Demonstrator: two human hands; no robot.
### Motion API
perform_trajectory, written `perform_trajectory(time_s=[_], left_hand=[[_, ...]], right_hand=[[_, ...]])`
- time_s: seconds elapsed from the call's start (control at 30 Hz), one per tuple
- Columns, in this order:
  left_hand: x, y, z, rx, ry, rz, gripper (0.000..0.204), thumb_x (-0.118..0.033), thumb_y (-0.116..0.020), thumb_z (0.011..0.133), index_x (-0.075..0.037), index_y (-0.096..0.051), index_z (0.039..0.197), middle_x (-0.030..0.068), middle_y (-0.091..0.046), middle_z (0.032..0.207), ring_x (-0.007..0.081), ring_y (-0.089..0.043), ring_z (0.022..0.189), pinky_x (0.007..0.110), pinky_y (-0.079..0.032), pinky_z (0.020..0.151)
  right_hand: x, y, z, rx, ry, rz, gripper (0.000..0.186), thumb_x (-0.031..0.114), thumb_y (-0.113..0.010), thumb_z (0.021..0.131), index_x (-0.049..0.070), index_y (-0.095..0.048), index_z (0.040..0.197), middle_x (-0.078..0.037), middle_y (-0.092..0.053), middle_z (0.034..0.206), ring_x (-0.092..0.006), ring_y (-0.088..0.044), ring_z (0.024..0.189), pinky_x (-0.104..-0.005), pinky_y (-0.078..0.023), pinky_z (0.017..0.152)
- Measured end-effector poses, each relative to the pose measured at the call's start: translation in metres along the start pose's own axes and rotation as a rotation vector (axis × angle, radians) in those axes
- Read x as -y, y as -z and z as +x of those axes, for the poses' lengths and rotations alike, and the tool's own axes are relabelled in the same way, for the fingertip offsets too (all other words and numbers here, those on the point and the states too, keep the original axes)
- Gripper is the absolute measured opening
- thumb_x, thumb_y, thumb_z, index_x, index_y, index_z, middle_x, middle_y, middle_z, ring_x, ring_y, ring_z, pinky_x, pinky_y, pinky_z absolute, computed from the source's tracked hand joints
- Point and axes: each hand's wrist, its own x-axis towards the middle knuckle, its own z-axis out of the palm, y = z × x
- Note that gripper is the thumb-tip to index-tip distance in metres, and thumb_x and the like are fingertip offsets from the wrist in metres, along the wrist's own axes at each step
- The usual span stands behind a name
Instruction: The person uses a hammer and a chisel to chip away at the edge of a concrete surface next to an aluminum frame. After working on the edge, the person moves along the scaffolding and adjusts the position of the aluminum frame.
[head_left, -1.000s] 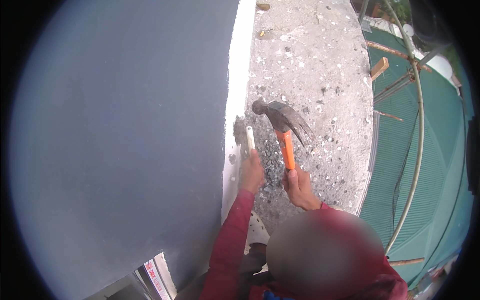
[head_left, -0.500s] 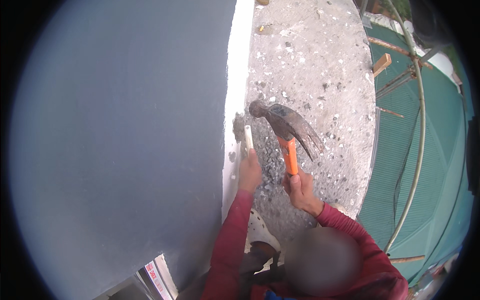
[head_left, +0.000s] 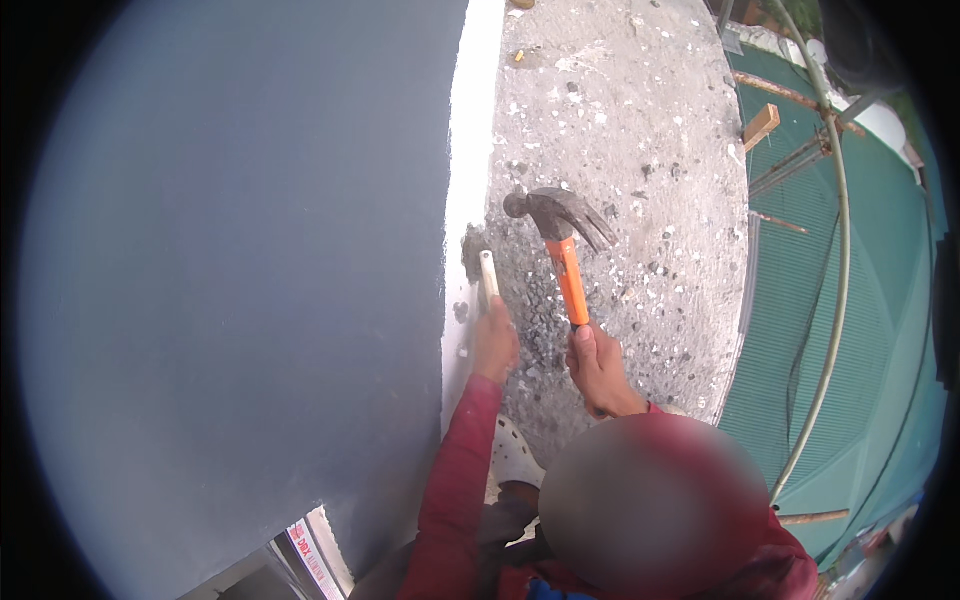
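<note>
Grey wall (head_left: pixel 250 250) beside pale concrete floor (head_left: pixel 640 110)

My left hand (head_left: pixel 496 345), one; my right hand (head_left: pixel 600 376), one. Hammer (head_left: pixel 569 278), one. Pale tool handle (head_left: pixel 489 276), one. Perforated shoe (head_left: pixel 513 457), one. Squared timber (head_left: pixel 762 127), one. Curved pole (head_left: pixel 843 230), one. Gravel (head_left: pixel 545 340), past my counting.

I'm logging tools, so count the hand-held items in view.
2: the orange-handled claw hammer in the right hand, and the slim white piece in the left hand. Anything smaller inside either grip would be hidden.

Orange and dark-grey hammer (head_left: pixel 569 282), off-white handle (head_left: pixel 489 275), maroon sleeves (head_left: pixel 462 440), blue-grey wall (head_left: pixel 250 270), white-speckled grey concrete (head_left: pixel 620 120)
</note>
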Motion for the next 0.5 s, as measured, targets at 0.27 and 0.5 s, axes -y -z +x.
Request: perform_trajectory(time_s=[0.27,0.5], left_hand=[[0.005,0.0,0.005,-0.03,-0.014,0.11,0.052,-0.058,-0.04,0.107,-0.013,-0.043,0.08,-0.0056,-0.033,0.054,0.0075,-0.03,0.038,0.028,-0.024,0.034],[0.008,0.002,0.009,-0.039,0.001,0.098,0.052,-0.057,-0.039,0.108,-0.011,-0.044,0.083,-0.0055,-0.032,0.055,0.0066,-0.029,0.037,0.027,-0.023,0.033]], right_hand=[[-0.002,-0.014,0.017,0.085,-0.059,-0.099,0.049,0.042,-0.038,0.11,0.0,-0.055,0.092,-0.009,-0.053,0.063,-0.0192,-0.054,0.056,-0.0375,-0.043,0.054],[-0.009,-0.016,0.006,-0.024,0.121,-0.091,0.052,0.044,-0.039,0.11,0.0,-0.056,0.089,-0.01,-0.055,0.066,-0.0189,-0.057,0.059,-0.0385,-0.045,0.057]])
